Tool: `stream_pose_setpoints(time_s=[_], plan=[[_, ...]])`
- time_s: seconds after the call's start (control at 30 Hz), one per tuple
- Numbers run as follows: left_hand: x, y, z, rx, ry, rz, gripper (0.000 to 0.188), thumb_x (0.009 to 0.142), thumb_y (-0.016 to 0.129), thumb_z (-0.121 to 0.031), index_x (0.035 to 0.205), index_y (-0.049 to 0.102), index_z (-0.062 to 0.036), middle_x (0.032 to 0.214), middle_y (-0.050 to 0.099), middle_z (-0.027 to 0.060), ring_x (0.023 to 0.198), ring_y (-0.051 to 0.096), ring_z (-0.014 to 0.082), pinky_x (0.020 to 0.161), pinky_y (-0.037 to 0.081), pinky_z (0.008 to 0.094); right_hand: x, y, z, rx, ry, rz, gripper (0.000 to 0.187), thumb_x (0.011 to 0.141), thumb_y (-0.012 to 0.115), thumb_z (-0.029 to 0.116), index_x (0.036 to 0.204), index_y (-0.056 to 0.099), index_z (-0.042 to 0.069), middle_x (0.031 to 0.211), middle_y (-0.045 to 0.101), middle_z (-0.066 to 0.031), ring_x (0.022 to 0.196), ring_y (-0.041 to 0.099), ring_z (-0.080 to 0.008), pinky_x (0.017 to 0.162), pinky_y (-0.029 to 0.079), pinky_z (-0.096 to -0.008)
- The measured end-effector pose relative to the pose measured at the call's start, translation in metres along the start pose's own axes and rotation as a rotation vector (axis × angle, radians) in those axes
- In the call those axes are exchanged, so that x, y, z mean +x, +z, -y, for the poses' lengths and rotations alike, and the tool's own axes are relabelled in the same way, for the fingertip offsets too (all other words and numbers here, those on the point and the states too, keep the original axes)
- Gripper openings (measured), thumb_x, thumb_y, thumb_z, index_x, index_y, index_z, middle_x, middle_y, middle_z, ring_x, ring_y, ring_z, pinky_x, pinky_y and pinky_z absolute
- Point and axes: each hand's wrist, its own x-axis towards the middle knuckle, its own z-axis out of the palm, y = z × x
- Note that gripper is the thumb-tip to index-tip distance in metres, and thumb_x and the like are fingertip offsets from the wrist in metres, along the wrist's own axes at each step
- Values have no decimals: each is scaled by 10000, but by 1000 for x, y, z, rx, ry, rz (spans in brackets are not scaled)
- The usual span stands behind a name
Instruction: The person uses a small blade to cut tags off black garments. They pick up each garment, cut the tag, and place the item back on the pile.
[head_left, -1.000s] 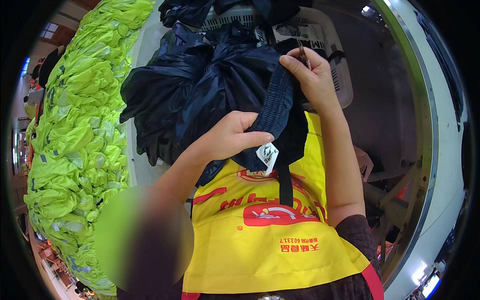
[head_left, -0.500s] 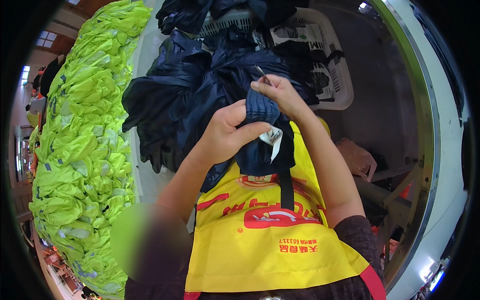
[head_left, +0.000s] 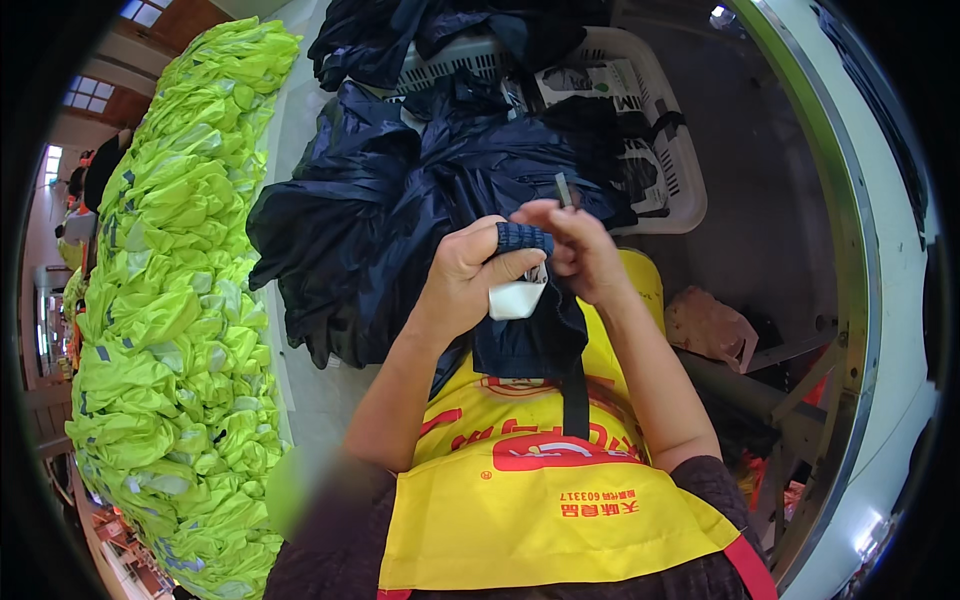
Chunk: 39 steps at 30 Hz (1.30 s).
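Observation:
My left hand [head_left: 465,275] pinches the gathered elastic edge of a dark navy garment [head_left: 527,340] between thumb and fingers. A folded white label [head_left: 516,300] sticks out below that thumb. Close by on the right, my right hand [head_left: 585,250] is closed around a slim grey metal tool [head_left: 564,190], whose tip points up and away; its exact kind cannot be made out. The fingers of this hand are beside the elastic edge; whether they touch it is hard to see. The garment hangs down in front of my yellow apron [head_left: 560,500].
Beyond my hands lies a heap of shiny navy garments [head_left: 380,210], partly over a white plastic basket [head_left: 690,185]. A long pile of neon yellow garments [head_left: 180,330] runs along the left. A metal frame [head_left: 850,300] and a pale plastic bag [head_left: 710,325] are at right.
My right hand has come down and slightly right, and the tool in it now points more upright. The white label has turned and folded under my left thumb.

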Motion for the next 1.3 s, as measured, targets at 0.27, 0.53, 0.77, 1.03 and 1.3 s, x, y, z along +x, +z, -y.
stream_pose_setpoints(time_s=[0.27,0.53,0.77,1.03,1.3], plan=[[-1,8,10,203,105,3,178,784,616,7,961,608,33,875,607,59,759,590,131,665,454,228,-24,39,14,-387,-419,28,229,792,670,126,976,657,-10,831,638,-17,731,564,-54,644,443,-178],[-3,11,18,158,-28,45,189,783,649,-30,955,609,38,891,618,63,763,589,123,676,453,228,-30,40,11,-332,-360,-144,161,812,664,132,879,667,-14,756,631,-4,669,543,-42,587,419,-171],[-4,6,14,233,-76,79,90,772,671,-35,825,625,21,752,557,25,671,542,114,591,408,235,-40,42,39,-373,-309,-162,212,855,615,205,926,679,16,669,586,18,566,456,-5,499,332,-163],[-6,14,12,109,16,44,110,760,657,-21,838,603,35,773,563,70,703,561,160,637,436,244,-34,38,34,-549,-276,14,265,771,694,185,931,662,-24,778,635,-34,714,567,-60,639,448,-198],[-6,18,8,-48,-159,43,99,791,633,-23,872,614,31,815,591,51,722,576,119,653,446,233,-28,37,20,-557,-518,-179,161,790,668,150,794,658,-11,674,615,-16,612,536,-48,546,415,-196]])
